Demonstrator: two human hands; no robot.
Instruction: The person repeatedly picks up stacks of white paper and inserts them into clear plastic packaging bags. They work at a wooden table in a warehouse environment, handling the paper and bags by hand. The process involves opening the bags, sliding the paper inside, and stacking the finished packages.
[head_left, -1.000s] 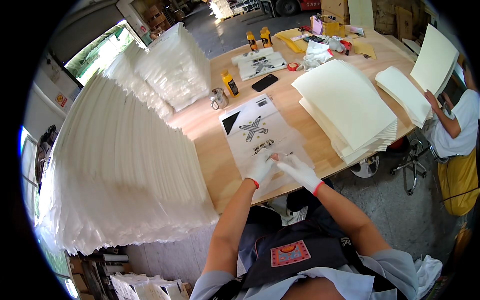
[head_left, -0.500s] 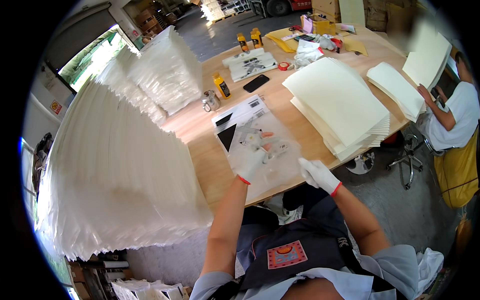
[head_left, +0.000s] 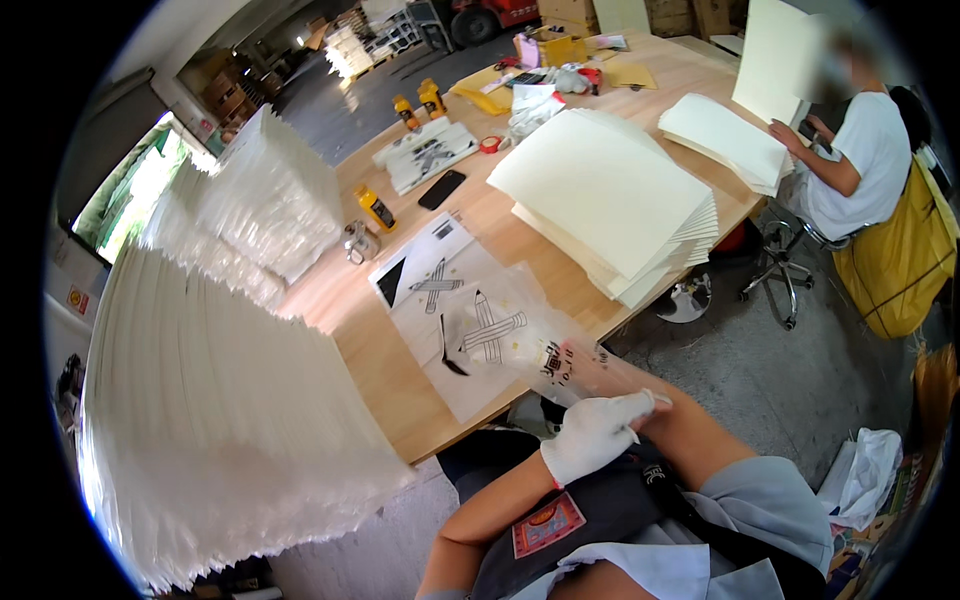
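A clear plastic bag (head_left: 525, 300) printed with crossed pencils is drawn over my right hand (head_left: 490, 335) and wrist, above the near table edge. My right forearm shows below the bag; the fingers inside are too veiled by film and print to read. My left hand (head_left: 597, 437), in a white glove, is closed at the bag's mouth beside my right forearm, pinching its edge. Under the bag, another flat printed bag (head_left: 415, 310) with a black corner and a pencil drawing lies on the wooden table (head_left: 365, 365).
Tall stacks of clear plastic bags (head_left: 220, 400) rise at the left. Cream sheets (head_left: 610, 190) are piled at the right. A phone (head_left: 442, 190), a yellow bottle (head_left: 376, 208) and a metal mug (head_left: 361, 243) stand or lie farther back. A person (head_left: 865, 150) sits at the far right.
My left hand has left the bag's middle and moved right and nearer me. My right hand has gone inside the bag, which is lifted toward me. The view has shifted right.
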